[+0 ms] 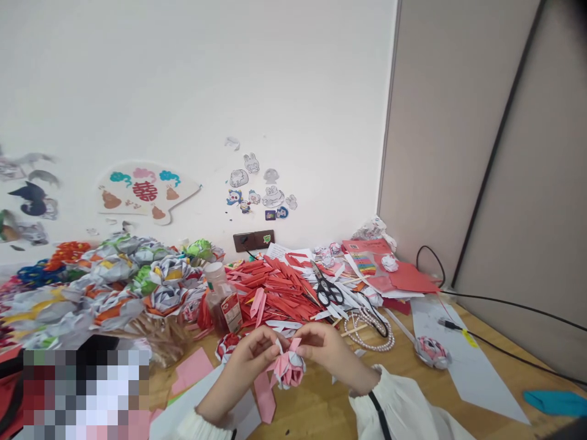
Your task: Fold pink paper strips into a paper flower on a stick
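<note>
Between my two hands is a pink and white folded paper flower (290, 370), held just above the wooden table. My left hand (257, 355) pinches its left side with thumb and fingertips. On the upper right, my right hand (324, 349) grips a pink folded strip (294, 346) that sticks up from the flower. A longer pink paper strip (265, 397) hangs or lies below my left hand; I cannot tell which. Just behind the left hand sits a red and white paper flower (226, 347), partly hidden by it.
Red folded strips (270, 284) pile up behind my hands, with black-handled scissors (328, 289) on top. A bottle (215, 293) stands left of them, near many paper flowers (123, 275). To the right lie a bead string (389, 342), another paper flower (431, 352) and a cable (504, 351).
</note>
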Tool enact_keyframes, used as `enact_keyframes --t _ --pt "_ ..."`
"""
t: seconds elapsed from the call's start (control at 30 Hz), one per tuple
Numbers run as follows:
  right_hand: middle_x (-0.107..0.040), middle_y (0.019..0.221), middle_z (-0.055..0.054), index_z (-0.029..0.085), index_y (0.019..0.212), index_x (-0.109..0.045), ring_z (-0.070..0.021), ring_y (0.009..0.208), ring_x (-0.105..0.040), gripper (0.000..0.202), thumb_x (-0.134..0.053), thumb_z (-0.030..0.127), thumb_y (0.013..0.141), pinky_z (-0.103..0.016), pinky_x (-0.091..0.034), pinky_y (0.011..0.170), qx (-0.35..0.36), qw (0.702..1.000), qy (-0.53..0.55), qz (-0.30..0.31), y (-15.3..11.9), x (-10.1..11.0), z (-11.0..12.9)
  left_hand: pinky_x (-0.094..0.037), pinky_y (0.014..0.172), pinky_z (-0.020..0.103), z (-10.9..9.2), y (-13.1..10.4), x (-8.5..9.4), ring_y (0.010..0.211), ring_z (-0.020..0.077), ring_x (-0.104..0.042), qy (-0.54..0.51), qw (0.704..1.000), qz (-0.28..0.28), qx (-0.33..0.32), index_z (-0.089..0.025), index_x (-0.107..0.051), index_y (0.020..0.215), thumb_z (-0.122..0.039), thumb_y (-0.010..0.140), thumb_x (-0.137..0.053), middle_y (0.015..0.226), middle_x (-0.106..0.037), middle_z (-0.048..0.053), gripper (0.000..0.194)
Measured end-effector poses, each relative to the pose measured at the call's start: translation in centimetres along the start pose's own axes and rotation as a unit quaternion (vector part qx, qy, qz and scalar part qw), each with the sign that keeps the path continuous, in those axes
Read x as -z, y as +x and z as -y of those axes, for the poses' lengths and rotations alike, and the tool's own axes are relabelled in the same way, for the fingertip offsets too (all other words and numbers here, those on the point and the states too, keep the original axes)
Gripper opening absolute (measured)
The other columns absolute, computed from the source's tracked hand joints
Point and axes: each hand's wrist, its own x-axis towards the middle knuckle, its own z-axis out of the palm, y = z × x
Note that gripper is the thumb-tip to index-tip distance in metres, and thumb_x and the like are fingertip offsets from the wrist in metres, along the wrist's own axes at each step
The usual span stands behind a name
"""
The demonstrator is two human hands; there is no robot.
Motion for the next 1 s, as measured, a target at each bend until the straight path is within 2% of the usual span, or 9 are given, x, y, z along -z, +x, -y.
enact_keyframes --t 0.17,0.3,0.33,0.5,0.6,0.77,0.87,0.93,1.0 --pt "-0.063 0.080 -0.002 0.017 0.080 -0.064 -0.0166 0.077 -0.058 0.014 -0.065 0.029 0.073 -0.026 -0.044 0.069 0.024 0.993 -0.100 -0.050 -0.1 -0.2 0.2 -0.045 0.073 0.030 -0.6 -0.1 -0.5 0.080 0.0189 -0.058 0.064 0.998 -0.016 -0.025 -0.020 -0.060 0.086 -0.036 0.074 -0.061 0.087 -0.064 0.005 0.021" --pt "-0.062 0.081 -0.003 0.019 0.079 -0.064 -0.0178 0.081 -0.055 0.007 -0.065 0.020 0.072 -0.028 -0.041 0.073 0.092 0.959 -0.239 -0.120 -0.1 -0.5 0.5 -0.042 0.084 0.034 -0.4 0.0 -1.3 0.091 0.0227 -0.058 0.221 0.970 -0.084 -0.059 -0.023 -0.066 0.089 -0.030 0.073 -0.062 0.094 -0.067 0.007 0.018" --pt "-0.062 0.082 -0.003 0.020 0.080 -0.064 -0.0179 0.081 -0.055 0.008 -0.065 0.018 0.072 -0.029 -0.041 0.073 0.109 0.951 -0.261 -0.126 -0.1 -0.6 0.5 -0.042 0.085 0.035 -0.2 -0.1 -1.5 0.093 0.0234 -0.057 0.248 0.960 -0.107 -0.073 -0.024 -0.066 0.092 -0.029 0.073 -0.062 0.096 -0.067 0.007 0.020" --pt "-0.062 0.079 -0.002 0.021 0.082 -0.064 -0.0172 0.079 -0.053 0.012 -0.066 0.016 0.072 -0.027 -0.039 0.070 0.145 0.928 -0.326 -0.108 -0.3 -0.8 0.4 -0.045 0.083 0.035 1.1 -0.3 -2.1 0.091 0.0223 -0.058 0.310 0.929 -0.138 -0.150 -0.026 -0.068 0.089 -0.024 0.075 -0.059 0.093 -0.067 0.007 0.016" --pt "-0.062 0.077 -0.001 0.021 0.081 -0.063 -0.0166 0.077 -0.053 0.012 -0.067 0.015 0.071 -0.026 -0.039 0.069 0.143 0.927 -0.327 -0.117 -0.4 -0.8 0.4 -0.044 0.084 0.036 1.3 -0.5 -2.1 0.091 0.0226 -0.058 0.343 0.910 -0.155 -0.175 -0.025 -0.067 0.088 -0.022 0.075 -0.060 0.093 -0.067 0.007 0.015" --pt "-0.061 0.074 -0.001 0.020 0.074 -0.064 -0.0164 0.073 -0.054 0.009 -0.068 0.015 0.068 -0.026 -0.040 0.066 0.108 0.937 -0.307 -0.129 -0.3 -1.0 0.7 -0.039 0.090 0.040 0.6 -0.7 -2.2 0.100 0.0240 -0.053 0.392 0.890 -0.142 -0.187 -0.025 -0.065 0.093 -0.020 0.077 -0.056 0.097 -0.066 0.007 0.019" --pt "-0.063 0.072 -0.001 0.019 0.071 -0.064 -0.0159 0.071 -0.056 0.006 -0.067 0.016 0.067 -0.025 -0.042 0.064 0.059 0.955 -0.261 -0.129 -0.1 -1.1 0.9 -0.040 0.088 0.038 -0.3 -0.7 -2.5 0.096 0.0235 -0.053 0.392 0.895 -0.126 -0.172 -0.023 -0.064 0.087 -0.021 0.078 -0.055 0.091 -0.066 0.007 0.013" --pt "-0.063 0.069 -0.001 0.018 0.069 -0.064 -0.0147 0.067 -0.057 0.002 -0.065 0.019 0.068 -0.023 -0.043 0.060 0.026 0.971 -0.211 -0.112 0.0 -0.9 0.7 -0.040 0.085 0.037 -0.9 -0.7 -2.7 0.092 0.0234 -0.053 0.382 0.906 -0.095 -0.156 -0.023 -0.064 0.077 -0.023 0.079 -0.053 0.086 -0.066 0.007 0.010" --pt "-0.062 0.065 0.000 0.016 0.068 -0.063 -0.0136 0.062 -0.056 0.006 -0.066 0.022 0.067 -0.022 -0.043 0.057 0.001 0.984 -0.158 -0.085 0.2 -0.7 0.2 -0.043 0.077 0.034 -1.3 -0.7 -2.8 0.082 0.0221 -0.055 0.357 0.924 -0.075 -0.112 -0.022 -0.062 0.072 -0.025 0.079 -0.051 0.080 -0.065 0.006 0.013"
